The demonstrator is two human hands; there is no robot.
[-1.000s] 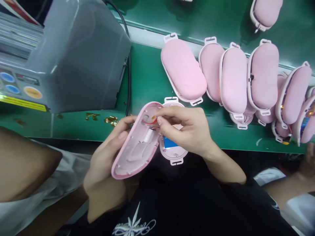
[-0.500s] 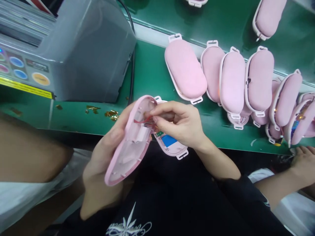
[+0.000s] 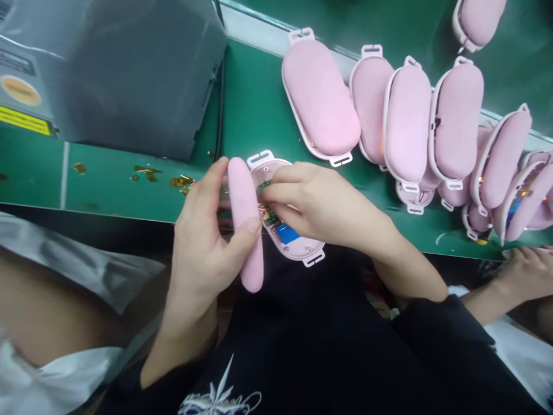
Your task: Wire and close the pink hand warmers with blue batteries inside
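Note:
My left hand grips an oval pink shell cover, tilted on edge with its smooth outside facing me. Just right of it, the open pink housing lies at the bench's front edge, slotted lugs at both ends. Inside are a green circuit board and a flat blue block. My right hand reaches into the housing, thumb and fingers closed near the board. The fingertips hide whatever is between them.
Several pink cases line the green bench on the right, some partly open with parts showing. A grey machine stands at the left, beside a black cable. Gold foil scraps lie before it. A co-worker's hand is at the right.
My left hand has turned the cover from its hollow inside to its outside. My right hand, which pinched a red wire by the cover, has moved down into the housing. The view has shifted right.

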